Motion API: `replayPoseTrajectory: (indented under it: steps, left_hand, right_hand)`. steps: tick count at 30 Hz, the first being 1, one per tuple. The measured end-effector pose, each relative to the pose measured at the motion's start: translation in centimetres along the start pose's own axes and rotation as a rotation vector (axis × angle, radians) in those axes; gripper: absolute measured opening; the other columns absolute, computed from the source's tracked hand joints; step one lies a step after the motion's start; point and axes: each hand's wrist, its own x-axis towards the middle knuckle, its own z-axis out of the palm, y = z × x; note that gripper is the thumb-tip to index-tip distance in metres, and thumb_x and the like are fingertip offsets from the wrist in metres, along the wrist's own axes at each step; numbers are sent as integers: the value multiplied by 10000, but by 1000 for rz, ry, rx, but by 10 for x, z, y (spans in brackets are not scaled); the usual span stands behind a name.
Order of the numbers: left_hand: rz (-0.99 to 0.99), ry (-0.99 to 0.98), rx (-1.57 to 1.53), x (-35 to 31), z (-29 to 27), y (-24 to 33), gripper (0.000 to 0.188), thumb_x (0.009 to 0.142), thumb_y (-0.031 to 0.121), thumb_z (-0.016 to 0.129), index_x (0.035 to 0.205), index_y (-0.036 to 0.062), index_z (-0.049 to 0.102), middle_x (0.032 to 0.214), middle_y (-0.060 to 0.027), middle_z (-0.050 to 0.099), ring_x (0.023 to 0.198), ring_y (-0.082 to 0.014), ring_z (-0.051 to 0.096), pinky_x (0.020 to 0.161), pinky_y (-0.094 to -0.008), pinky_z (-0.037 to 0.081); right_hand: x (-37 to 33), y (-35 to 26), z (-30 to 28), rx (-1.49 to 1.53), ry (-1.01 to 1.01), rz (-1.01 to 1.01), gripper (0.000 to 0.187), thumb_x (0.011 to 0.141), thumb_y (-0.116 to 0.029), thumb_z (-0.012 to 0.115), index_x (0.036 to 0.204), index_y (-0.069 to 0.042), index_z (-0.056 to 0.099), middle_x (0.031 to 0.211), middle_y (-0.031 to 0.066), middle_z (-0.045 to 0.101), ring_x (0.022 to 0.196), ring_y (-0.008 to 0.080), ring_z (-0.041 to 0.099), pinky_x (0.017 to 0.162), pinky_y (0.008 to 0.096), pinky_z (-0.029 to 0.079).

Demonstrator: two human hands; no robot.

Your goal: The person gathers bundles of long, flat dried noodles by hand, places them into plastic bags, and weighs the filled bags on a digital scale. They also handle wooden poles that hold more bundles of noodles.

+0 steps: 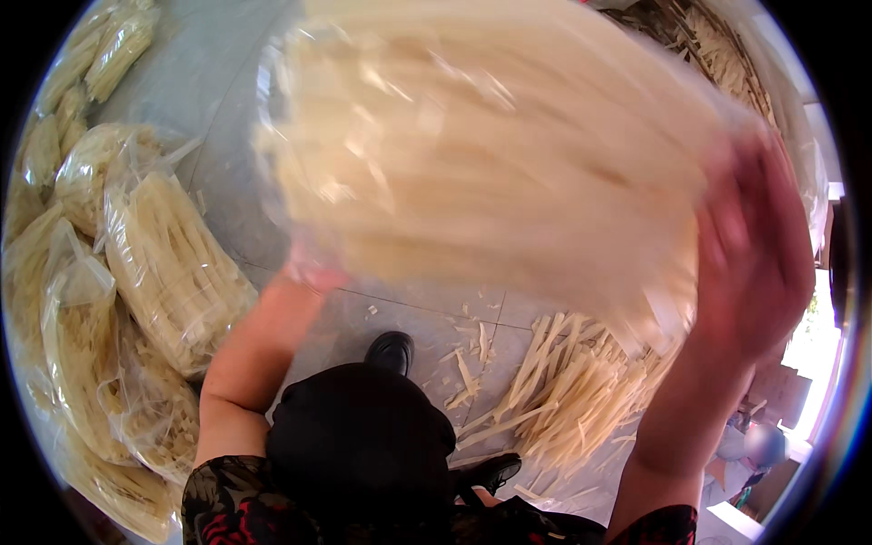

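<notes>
A large clear plastic bag [490, 154] packed with long, flat, pale-yellow dried strips is raised in front of me, smeared by motion. My left hand [313, 271] grips its lower left corner; the fingers are partly hidden by the plastic. At the right end, my right hand [758, 241] is closed around the bag's edge, blurred. Strip ends stick out near this hand, so that end looks open. Below the bag, a loose pile of the same strips [581, 391] lies on the floor.
Several filled clear bags [173, 263] are heaped on the left. Broken bits [468, 377] litter the grey tiled floor [427, 313] by my black shoes [391, 352]. At the upper right stands a large plastic-lined container [727, 54] with strips. Another person [749, 454] is at the lower right.
</notes>
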Motion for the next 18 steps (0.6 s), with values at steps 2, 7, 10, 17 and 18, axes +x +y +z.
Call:
replayPoseTrajectory:
  steps: [2,7,10,17,18]
  left_hand:
    - [115,14,65,8,-6,29,513,981,364,422,1404,81,357,1367,-141,482,1183,-339,533,964,-487,475]
    - [378,519,397,18,-36,94,469,986,347,430,1352,56,402,1316,-131,516,1170,-304,545,950,-448,499]
    - [340,850,662,28,-73,119,447,973,342,463,1308,46,452,1291,-115,535,1147,-268,552,922,-429,509]
    - [484,1254,941,-5,-108,118,410,955,288,528,1291,59,477,1318,-65,493,1252,-206,436,977,-370,447]
    - [518,1284,863,-7,-107,110,410,952,293,537,1289,67,481,1324,-50,488,1264,-196,417,986,-369,434]
  right_hand:
    - [52,28,-6,79,-253,11,405,989,-121,361,1327,90,437,1230,232,574,1038,173,570,690,274,455]
    - [104,103,65,520,-57,396,148,927,-103,554,973,33,592,949,118,641,845,185,622,772,289,530]
    - [111,156,71,351,-23,398,180,891,-108,568,962,53,606,1013,156,642,893,205,625,808,277,500]
    - [117,170,64,191,-106,549,314,895,-152,592,1132,46,539,1073,137,623,935,192,623,830,288,506]
    - [108,150,61,149,-135,589,394,919,-173,580,1226,55,487,1130,130,604,955,177,602,840,280,499]
